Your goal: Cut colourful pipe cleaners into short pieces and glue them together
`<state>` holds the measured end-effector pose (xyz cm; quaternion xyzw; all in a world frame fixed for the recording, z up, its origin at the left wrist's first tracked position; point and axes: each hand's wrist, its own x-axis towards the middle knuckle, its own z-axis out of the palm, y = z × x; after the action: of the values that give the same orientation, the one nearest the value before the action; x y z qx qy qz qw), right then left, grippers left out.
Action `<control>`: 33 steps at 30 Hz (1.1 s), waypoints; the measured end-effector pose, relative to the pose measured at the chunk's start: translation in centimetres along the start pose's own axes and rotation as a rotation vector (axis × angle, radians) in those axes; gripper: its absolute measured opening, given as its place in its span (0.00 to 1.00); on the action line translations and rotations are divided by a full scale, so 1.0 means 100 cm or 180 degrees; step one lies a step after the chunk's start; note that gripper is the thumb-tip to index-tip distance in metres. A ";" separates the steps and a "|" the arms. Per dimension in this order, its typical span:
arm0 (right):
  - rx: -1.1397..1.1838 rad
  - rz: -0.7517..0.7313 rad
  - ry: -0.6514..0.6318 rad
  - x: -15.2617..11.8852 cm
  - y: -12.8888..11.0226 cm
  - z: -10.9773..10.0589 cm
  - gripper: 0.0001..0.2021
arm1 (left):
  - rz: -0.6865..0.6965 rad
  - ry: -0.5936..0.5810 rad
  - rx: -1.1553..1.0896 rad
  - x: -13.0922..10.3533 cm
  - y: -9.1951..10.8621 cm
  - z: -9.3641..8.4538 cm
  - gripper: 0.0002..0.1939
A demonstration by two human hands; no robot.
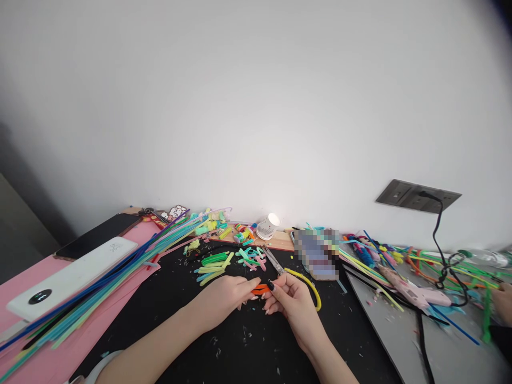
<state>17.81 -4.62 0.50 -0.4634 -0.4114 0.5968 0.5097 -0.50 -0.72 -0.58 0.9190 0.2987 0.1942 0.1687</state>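
Observation:
Between my two hands are short orange pipe cleaners (261,289), bunched together over the black mat (240,352). My left hand (228,296) pinches them at one end. At the other end, the fingers of my right hand (294,298) are closed on them, thumb on top. Just beyond my right hand lie scissors (274,262), blades pointing away. A bent yellow pipe cleaner (314,288) curves around that hand's far side. Cut green pieces (215,260) and pink pieces (260,263) rest in small piles beyond my hands.
A bundle of long pipe cleaners (120,266) and a white power bank (72,280) lie left. A paper cup (268,226) tilts near the wall. A blurred-out phone (316,255) and a pink glue gun (416,290) lie right. Another person's hand (502,301) shows far right.

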 end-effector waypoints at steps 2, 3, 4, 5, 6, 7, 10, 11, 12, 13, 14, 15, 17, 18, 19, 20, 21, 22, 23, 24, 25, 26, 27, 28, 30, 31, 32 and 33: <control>0.0019 -0.0001 -0.0024 0.000 0.000 0.001 0.14 | 0.0057 -0.0070 0.0234 0.000 0.002 0.000 0.18; 0.0030 -0.0009 -0.0032 0.000 0.000 0.001 0.14 | 0.0057 -0.0082 0.0323 0.001 0.003 -0.001 0.18; 0.0033 -0.0021 -0.0037 0.000 0.000 0.001 0.14 | 0.0043 -0.0092 0.0387 0.001 0.004 -0.002 0.18; 0.0028 -0.0037 -0.0033 0.000 0.000 0.001 0.14 | 0.0020 -0.0098 0.0429 0.002 0.005 -0.002 0.17; 0.0012 -0.0054 -0.0026 0.001 0.001 0.000 0.14 | -0.0006 -0.0102 0.0449 0.002 0.007 -0.003 0.17; -0.0020 -0.0072 -0.0015 0.001 0.002 -0.001 0.14 | -0.0031 -0.0110 0.0456 0.002 0.008 -0.004 0.16; -0.0217 -0.0125 0.0012 0.004 0.006 -0.003 0.15 | -0.0121 -0.0110 0.0481 0.003 0.011 -0.007 0.15; -0.0305 -0.0151 0.0022 0.005 0.007 -0.004 0.15 | -0.0136 -0.0120 0.0485 0.003 0.012 -0.007 0.15; -0.0403 -0.0187 0.0035 0.006 0.008 -0.005 0.15 | -0.0149 -0.0130 0.0489 0.004 0.013 -0.008 0.15; -0.0515 -0.0236 0.0062 0.006 0.009 -0.005 0.15 | -0.0155 -0.0144 0.0492 0.004 0.013 -0.008 0.14; -0.0639 -0.0283 0.0077 0.007 0.009 -0.006 0.15 | -0.0160 -0.0158 0.0494 0.004 0.014 -0.008 0.14; -0.0765 -0.0333 0.0103 0.007 0.009 -0.006 0.14 | -0.0167 -0.0163 0.0498 0.005 0.014 -0.008 0.14; -0.1023 -0.0413 0.0166 0.007 0.009 -0.007 0.13 | -0.0198 -0.0135 0.0494 0.005 0.014 -0.008 0.15; -0.1159 -0.0449 0.0202 0.006 0.009 -0.008 0.13 | -0.0212 -0.0107 0.0477 0.005 0.014 -0.008 0.15; -0.1307 -0.0492 0.0232 0.006 0.009 -0.008 0.13 | -0.0219 -0.0077 0.0450 0.004 0.013 -0.008 0.16; -0.1469 -0.0545 0.0259 0.005 0.009 -0.009 0.12 | -0.0216 -0.0049 0.0415 0.004 0.013 -0.008 0.16; -0.1647 -0.0605 0.0282 0.004 0.008 -0.009 0.12 | -0.0197 -0.0036 0.0375 0.004 0.012 -0.007 0.17; -0.1826 -0.0669 0.0309 0.003 0.008 -0.010 0.11 | -0.0170 -0.0029 0.0329 0.003 0.011 -0.007 0.17; -0.1988 -0.0728 0.0340 0.002 0.007 -0.010 0.11 | -0.0145 -0.0021 0.0273 0.003 0.010 -0.007 0.18; -0.2119 -0.0776 0.0375 0.002 0.006 -0.010 0.11 | -0.0128 -0.0018 0.0188 0.003 0.009 -0.007 0.19; -0.2207 -0.0803 0.0409 0.001 0.006 -0.011 0.11 | -0.0127 -0.0022 0.0052 0.003 0.008 -0.007 0.20; -0.2249 -0.0809 0.0435 0.001 0.006 -0.011 0.11 | -0.0163 -0.0014 -0.0149 0.003 0.007 -0.007 0.20; -0.2247 -0.0798 0.0449 0.001 0.006 -0.011 0.11 | -0.0244 0.0021 -0.0422 0.004 0.007 -0.007 0.20; -0.2199 -0.0775 0.0452 0.001 0.006 -0.011 0.11 | -0.0358 0.0083 -0.0764 0.005 0.006 -0.006 0.20; -0.1999 -0.0713 0.0439 0.001 0.006 -0.011 0.12 | -0.0661 0.0297 -0.1591 0.007 0.006 -0.004 0.17; -0.1871 -0.0684 0.0423 0.001 0.006 -0.010 0.12 | -0.0823 0.0440 -0.2025 0.008 0.006 -0.003 0.14; -0.1739 -0.0659 0.0391 0.001 0.006 -0.008 0.12 | -0.0963 0.0568 -0.2444 0.009 0.007 -0.002 0.13; -0.1616 -0.0636 0.0344 0.001 0.005 -0.006 0.13 | -0.1074 0.0664 -0.2827 0.011 0.007 0.000 0.13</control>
<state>18.32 -4.60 -0.16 -0.5646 -0.5636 0.3959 0.4548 0.62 -0.62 0.03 0.6726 0.3470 0.3640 0.5429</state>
